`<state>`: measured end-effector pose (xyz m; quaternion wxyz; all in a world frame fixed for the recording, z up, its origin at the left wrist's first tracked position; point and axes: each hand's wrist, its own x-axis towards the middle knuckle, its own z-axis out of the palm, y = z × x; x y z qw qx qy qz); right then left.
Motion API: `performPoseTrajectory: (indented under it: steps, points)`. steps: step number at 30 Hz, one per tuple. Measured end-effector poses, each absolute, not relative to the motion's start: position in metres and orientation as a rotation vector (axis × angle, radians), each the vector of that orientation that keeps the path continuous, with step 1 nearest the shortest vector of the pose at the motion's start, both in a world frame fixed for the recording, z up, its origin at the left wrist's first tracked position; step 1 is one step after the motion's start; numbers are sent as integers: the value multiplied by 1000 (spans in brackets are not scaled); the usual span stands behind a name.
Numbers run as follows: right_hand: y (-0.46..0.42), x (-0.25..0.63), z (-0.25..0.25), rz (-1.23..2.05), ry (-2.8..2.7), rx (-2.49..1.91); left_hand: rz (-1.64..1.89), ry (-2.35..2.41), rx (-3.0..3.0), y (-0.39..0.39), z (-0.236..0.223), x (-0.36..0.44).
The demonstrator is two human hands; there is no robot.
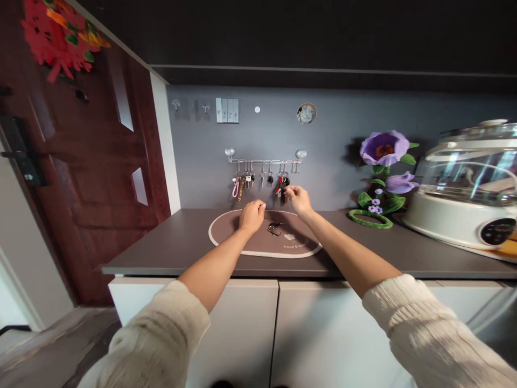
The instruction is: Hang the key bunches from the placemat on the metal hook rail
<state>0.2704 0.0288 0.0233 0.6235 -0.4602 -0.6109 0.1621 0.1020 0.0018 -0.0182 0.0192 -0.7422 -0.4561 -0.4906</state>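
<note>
Grey wall point(274, 129) behind keys point(248, 180) (dark counter point(177, 234))

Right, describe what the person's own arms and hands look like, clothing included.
The left sleeve and right sleeve are cream, thick textured knit, bunched on the forearms and ending short of the wrists. The left hand and right hand are ungloved; no watch or bracelet shows.
</note>
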Motion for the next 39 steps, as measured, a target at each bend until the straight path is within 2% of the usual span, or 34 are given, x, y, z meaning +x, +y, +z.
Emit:
performPoseTrajectory:
  steps: [6,17,24,39]
  points:
    - [-4,270,-8,271,-1729,-1104,-1451,-1358,-2401,0,-22,99]
    - [-11,276,-18,-121,-2280,-1235,-1260,-1446,-2533,-1,-23,96]
    - [-7,275,-20,-155,-2243,-1263,-1231,-1418,-2553,0,-24,97]
    - [-4,273,-16,65,-1930,-1200,-1151,-1401,-2691,7,-28,98]
